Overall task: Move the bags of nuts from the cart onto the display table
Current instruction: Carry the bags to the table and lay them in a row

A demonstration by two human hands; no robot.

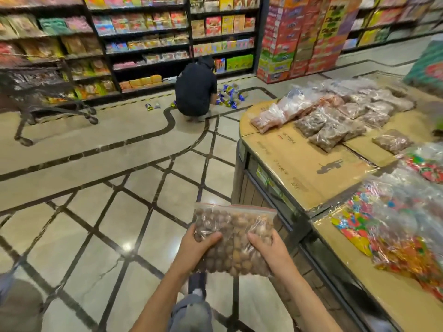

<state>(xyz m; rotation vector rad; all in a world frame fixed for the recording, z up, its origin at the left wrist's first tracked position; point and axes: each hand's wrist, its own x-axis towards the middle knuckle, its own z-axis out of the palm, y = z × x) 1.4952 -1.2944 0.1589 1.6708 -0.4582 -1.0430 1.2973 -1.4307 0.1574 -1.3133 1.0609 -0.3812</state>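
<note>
Both hands hold one clear zip-top plastic bag full of round brown nuts (233,240) out in front of the body, over the shiny tiled floor (100,212). The left hand (197,245) grips the bag's left side with its thumb curled over the top, and the right hand (268,248) grips the right side the same way. The bag looks full and heavy, and it is soft, so it may sag in the middle; holding it at both sides, with fingers under it, looks like the safe way. The plastic is smooth and could slip, and the zip edge at 12 o'clock is not a good place to pull. The cardboard-topped display table (299,164) stands at about 2 o'clock, just beside the bag. More clear bags of brown nuts (335,125) already lie on it, farther off. The dark metal shopping cart (36,92) stands well apart at 10 o'clock.
</note>
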